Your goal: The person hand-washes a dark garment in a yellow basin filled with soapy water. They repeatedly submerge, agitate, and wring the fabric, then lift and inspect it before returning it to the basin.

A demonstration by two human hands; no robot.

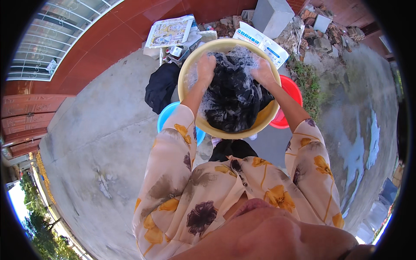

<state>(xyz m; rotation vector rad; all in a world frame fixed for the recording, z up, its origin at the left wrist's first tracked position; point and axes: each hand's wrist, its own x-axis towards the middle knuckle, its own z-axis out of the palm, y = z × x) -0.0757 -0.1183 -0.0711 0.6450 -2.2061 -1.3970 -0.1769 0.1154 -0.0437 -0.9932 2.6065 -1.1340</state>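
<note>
A wide yellow basin (187, 71) holds a wet black garment (234, 93) with white soap suds (242, 58) over its far part. My left hand (206, 68) is closed on the garment's far left edge, knuckles up. On the far right side, my right hand (262, 73) is curled around the cloth, its fingertips partly hidden by suds and fabric. Both forearms reach over the basin's near rim. The garment is bunched between my hands, and its exact kind cannot be made out.
A blue basin (167, 113) shows at the left and a red basin (294, 93) at the right, both partly covered by the yellow one. Dark cloth (161, 88) lies at left. Behind stand a cluttered stand (171, 32), a concrete block (272, 19) and brick rubble (323, 37).
</note>
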